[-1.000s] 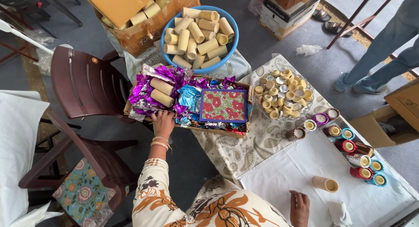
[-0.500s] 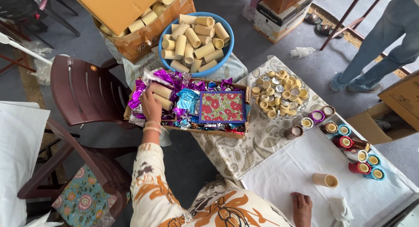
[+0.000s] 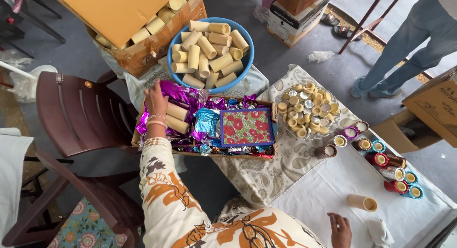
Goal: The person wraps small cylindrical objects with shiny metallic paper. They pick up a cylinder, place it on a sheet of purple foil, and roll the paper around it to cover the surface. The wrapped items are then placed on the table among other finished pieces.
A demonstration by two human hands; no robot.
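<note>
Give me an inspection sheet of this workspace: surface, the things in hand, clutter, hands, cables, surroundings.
Surface: table with a patterned cloth and a white cloth.
Things in hand: shallow cardboard tray of purple and blue foil wrappers, two plain tubes lying in it, and a red floral sheet.
Clutter: blue tub heaped with plain tubes; glass bowl of small caps; row of wrapped tubes on the white cloth; one lone tube.
Hands: left hand reaching into the foil, grip hidden; right hand resting on the white cloth.
Cables: nothing seen.
Surroundings: brown chair, cardboard boxes, another person's legs.
</note>
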